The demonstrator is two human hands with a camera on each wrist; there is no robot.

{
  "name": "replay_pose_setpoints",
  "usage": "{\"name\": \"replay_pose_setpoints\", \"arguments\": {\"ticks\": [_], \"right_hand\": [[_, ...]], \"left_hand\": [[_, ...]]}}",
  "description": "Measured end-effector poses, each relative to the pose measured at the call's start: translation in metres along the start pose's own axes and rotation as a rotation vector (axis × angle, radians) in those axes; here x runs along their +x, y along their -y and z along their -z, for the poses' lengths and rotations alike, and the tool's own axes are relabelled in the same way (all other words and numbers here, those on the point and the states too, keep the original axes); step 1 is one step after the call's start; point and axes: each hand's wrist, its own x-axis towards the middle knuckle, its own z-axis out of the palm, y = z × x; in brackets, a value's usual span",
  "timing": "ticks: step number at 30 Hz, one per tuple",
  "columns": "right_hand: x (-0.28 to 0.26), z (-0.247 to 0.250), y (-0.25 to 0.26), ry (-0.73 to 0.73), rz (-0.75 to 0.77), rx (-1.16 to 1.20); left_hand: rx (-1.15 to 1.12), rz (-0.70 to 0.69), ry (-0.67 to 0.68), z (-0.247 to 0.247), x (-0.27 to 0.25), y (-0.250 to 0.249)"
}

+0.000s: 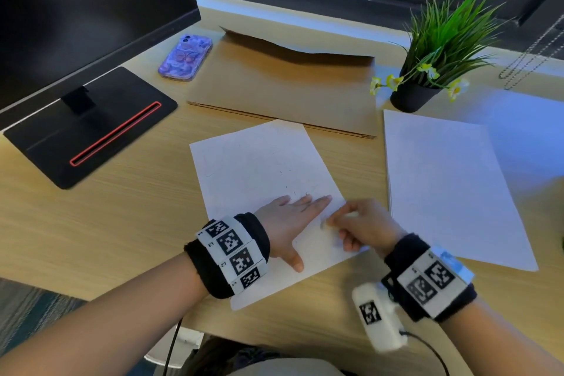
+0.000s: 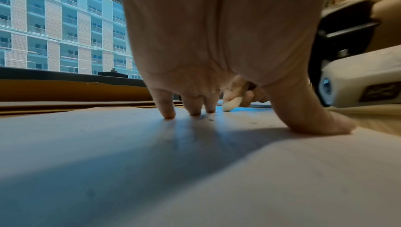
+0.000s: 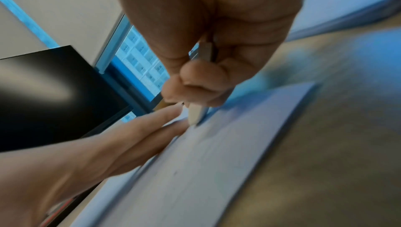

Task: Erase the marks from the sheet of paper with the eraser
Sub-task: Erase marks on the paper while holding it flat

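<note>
The right hand pinches the eraser, its tip on the sheet of paper, at three o'clock from the flat, pressing left hand.

Both forearms are bare. Behind the left grip sits a black fabric wristband, wrapped by a white segmented band bearing square black-and-white coded markers with tiny printed labels beside them. Behind the right grip is a matching black wristband with white marker plates and a pale blue patch at its far edge. Under that wrist hangs a white rounded camera housing with one coded marker, and a thin black cable trails from it. Another black cable hangs below the left forearm.
</note>
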Motion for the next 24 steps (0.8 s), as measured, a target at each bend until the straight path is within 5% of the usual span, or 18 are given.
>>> {"name": "replay_pose_setpoints", "arguments": {"ticks": [3,8,13,19,24], "right_hand": [[0.007,0.010,0.004,-0.161,0.015,0.097],[-0.019,-0.030,0.001,0.101,0.025,-0.015],[0.002,-0.006,0.008,-0.144,0.043,0.041],[-0.019,-0.040,0.006,0.141,0.036,-0.052],[0.006,-0.007,0.010,-0.145,0.021,0.051]], "left_hand": [[-0.002,0.007,-0.008,-0.001,0.000,0.000],[-0.015,-0.002,-0.010,-0.002,0.001,0.001],[-0.019,-0.002,-0.029,-0.004,0.001,0.002],[-0.024,-0.012,-0.024,-0.002,0.001,0.002],[-0.010,-0.001,-0.034,-0.003,0.000,0.002]]}}
